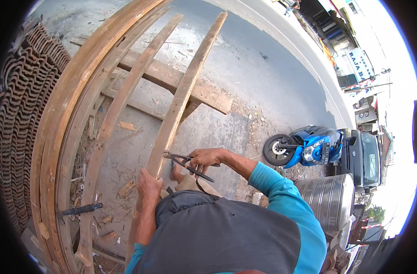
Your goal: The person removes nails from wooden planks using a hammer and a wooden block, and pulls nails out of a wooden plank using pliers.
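Note:
A long wooden beam (186, 89) runs away from my body, its near end passing under my left arm. My left hand (149, 183) is closed around the beam's near part. Just beyond it, my right hand (204, 160) grips a pair of pincers (168, 155) by the handles, which stand apart. The jaws meet the beam's right edge; whether a nail sits between them is too small to tell. To the left, a dark-handled hammer (83, 208) lies across other timber.
More long beams (57, 109) lie at left, beside stacked roof tiles (23, 105). A thick crosswise timber (213, 97) supports the beam. Wood scraps (126, 189) litter the ground. At right stand a blue motorbike (309, 146), a ribbed metal tank (325, 201) and a dark vehicle (366, 157).

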`<state>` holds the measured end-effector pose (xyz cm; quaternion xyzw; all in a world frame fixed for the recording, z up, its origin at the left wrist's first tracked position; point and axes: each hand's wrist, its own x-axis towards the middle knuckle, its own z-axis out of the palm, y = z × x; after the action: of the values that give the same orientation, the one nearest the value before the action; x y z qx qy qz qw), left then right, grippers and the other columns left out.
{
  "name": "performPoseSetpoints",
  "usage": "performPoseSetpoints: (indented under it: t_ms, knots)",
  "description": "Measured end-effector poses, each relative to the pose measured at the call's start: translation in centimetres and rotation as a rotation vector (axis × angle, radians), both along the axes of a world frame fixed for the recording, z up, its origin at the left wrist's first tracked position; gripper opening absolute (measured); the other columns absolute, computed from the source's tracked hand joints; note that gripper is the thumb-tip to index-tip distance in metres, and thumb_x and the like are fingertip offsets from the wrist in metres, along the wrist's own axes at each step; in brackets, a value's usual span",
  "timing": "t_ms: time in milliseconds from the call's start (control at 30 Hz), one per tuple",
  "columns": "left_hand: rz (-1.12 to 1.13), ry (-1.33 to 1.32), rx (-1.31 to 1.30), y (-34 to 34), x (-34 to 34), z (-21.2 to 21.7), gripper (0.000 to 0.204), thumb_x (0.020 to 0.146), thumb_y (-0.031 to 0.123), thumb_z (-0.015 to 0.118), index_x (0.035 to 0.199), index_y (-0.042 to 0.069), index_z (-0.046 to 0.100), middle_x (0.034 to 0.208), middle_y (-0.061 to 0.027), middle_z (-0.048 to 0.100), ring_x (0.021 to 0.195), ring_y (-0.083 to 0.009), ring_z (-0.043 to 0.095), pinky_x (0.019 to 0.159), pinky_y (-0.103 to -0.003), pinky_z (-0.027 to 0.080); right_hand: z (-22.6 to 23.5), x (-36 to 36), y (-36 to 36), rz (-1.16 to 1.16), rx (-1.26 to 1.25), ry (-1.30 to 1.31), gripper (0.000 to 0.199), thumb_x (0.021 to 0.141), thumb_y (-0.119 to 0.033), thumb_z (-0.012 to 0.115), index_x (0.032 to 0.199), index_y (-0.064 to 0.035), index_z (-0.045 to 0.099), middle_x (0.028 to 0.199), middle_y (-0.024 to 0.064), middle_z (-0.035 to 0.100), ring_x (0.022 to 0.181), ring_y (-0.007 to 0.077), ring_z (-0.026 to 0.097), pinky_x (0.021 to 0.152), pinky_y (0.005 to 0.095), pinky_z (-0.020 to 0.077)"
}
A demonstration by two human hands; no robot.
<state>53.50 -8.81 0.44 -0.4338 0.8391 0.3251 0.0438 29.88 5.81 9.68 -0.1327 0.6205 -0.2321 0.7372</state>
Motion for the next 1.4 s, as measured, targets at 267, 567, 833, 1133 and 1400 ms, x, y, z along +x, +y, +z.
performPoseSetpoints:
  t_ms: [267,567,833,1133,1400]
  knots:
    - [-0.030,-0.021,-0.005,0.1,0.1,0.1,0.067,0.065,0.023,0.088,0.113,-0.003,0.049,0.108,-0.0251,0.061,0.106,-0.0437,0.060,0.092,-0.049,0.050,-0.9,-0.5,0.7,-0.007,-0.048,-0.023,0.050,0.093,-0.016,0.052,0.140,0.0032,0.048,0.112,0.0233,0.069,0.090,0.0327,0.074,0.076,0.0419,0.0643]
    - [-0.060,0.014,-0.071,-0.2,1.1,-0.9,0.062,0.068,0.025,0.084,0.111,-0.003,0.049,0.106,-0.0247,0.061,0.104,-0.0438,0.061,0.090,-0.052,0.048,-1.1,4.5,1.3,-0.154,-0.104,0.081,0.030,0.100,-0.022,0.047,0.117,0.0003,0.058,0.074,0.0012,0.052,0.054,0.0105,0.051,0.049,0.0310,0.0465]
    - [-0.012,-0.051,0.098,-1.0,0.3,0.7,0.064,0.072,0.028,0.082,0.117,-0.003,0.049,0.113,-0.0248,0.060,0.110,-0.0430,0.059,0.093,-0.050,0.049,-3.8,11.1,1.5,-0.411,-0.230,0.193,0.025,0.100,-0.024,0.047,0.108,-0.0024,0.056,0.078,0.0026,0.057,0.063,0.0111,0.058,0.058,0.0289,0.0501]
    - [-0.053,0.037,0.059,-1.2,1.2,-0.3,0.062,0.071,0.025,0.083,0.115,-0.002,0.048,0.110,-0.0255,0.061,0.106,-0.0429,0.062,0.091,-0.051,0.051,-1.8,6.6,1.7,-0.296,-0.060,0.185,0.039,0.099,-0.015,0.049,0.132,0.0054,0.053,0.111,0.0171,0.069,0.094,0.0265,0.073,0.081,0.0358,0.0615]
    - [-0.077,0.107,0.012,-0.8,0.8,-0.3,0.060,0.072,0.023,0.082,0.115,-0.003,0.049,0.105,-0.0271,0.063,0.102,-0.0458,0.062,0.087,-0.053,0.050,0.7,3.0,-0.4,-0.099,-0.021,0.182,0.045,0.098,-0.015,0.050,0.136,0.0084,0.051,0.111,0.0186,0.070,0.092,0.0270,0.074,0.082,0.0363,0.0619]
